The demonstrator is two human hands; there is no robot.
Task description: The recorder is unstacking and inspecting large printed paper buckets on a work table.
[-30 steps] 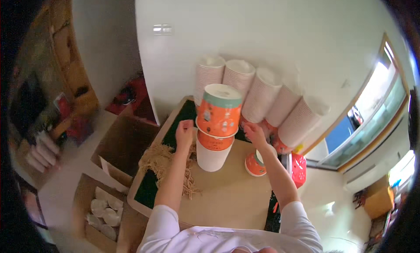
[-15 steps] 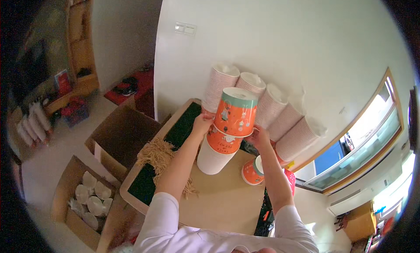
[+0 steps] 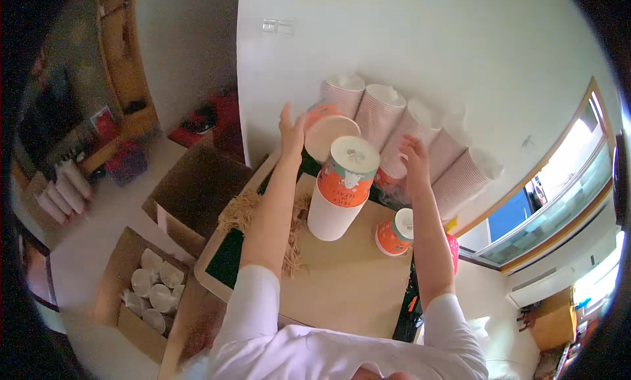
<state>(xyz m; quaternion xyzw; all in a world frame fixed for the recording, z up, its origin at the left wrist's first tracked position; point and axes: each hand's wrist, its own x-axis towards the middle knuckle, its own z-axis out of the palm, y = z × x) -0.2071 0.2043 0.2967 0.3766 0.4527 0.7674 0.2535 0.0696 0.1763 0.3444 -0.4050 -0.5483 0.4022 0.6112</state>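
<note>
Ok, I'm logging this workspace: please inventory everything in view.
Table: 1, beige, centre
Central cup stack: 1, orange, green, white, on table
Tilted cup: 1, orange, behind that stack's left
Small cup: 1, orange and green, table's right
Rear cup stacks: 5, mostly white, table's back
Fibre bundle: 1, tan, table's left
Cardboard boxes: 2, brown, left of table
Packets: several, white, nearer box
Red item: 1, red, table's right edge
Wall plate: 1, white, upper centre
Window: 1, brown frame, right
Left hand: 1, bare, by tilted cup
Right hand: 1, bare, right of stack
Sleeves: 2, white, below
</note>
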